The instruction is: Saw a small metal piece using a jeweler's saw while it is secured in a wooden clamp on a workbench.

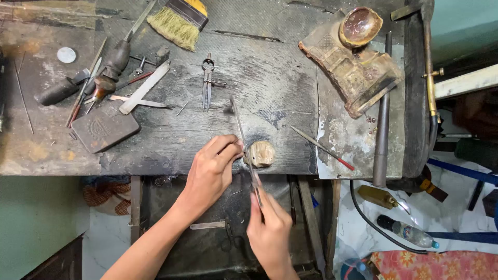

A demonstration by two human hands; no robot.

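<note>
Right hand [270, 223] sits lowest in frame, fingers closed on the handle end of a long thin file [245, 142]. File blade is angled up and away across the workbench [171, 150] front edge, passing just beside a rounded wooden peg [260, 153]. Left hand [210, 173] is pinched shut at the fingertips, pressed against the peg beside the file; whatever is pinched is too small to tell. Dividers [207, 83], brush [179, 19] and a red-tipped rod [321, 148] lie further back.
</note>
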